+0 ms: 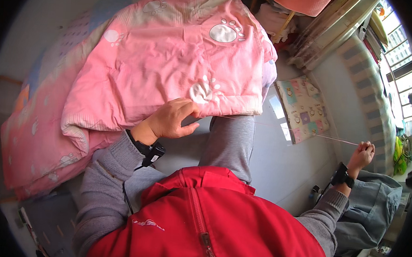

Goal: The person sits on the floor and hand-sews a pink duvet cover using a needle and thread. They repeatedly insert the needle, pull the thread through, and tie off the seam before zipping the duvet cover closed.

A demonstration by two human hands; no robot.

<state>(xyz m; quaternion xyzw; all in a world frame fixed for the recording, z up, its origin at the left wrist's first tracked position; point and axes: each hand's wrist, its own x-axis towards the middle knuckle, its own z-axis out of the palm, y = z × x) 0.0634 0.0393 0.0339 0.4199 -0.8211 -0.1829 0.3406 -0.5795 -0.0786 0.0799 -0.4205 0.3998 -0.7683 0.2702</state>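
Note:
A pink quilt with white paw prints lies spread over what appears to be a bed, its near edge before me. My left hand rests at that edge, fingertips touching the cloth and thumb held apart from them. Far out to the right, my right hand is closed in a pinch on a thread. The thread runs taut from the quilt's edge, just right of my left hand, across to those fingers. Whether a needle is in the pinch is too small to tell.
A patterned mat lies on the pale floor to the right. Beyond it are a curtain, a striped cushioned strip and a barred window. Grey-blue cloth is heaped below my right forearm. A pink lampshade-like object stands at the top.

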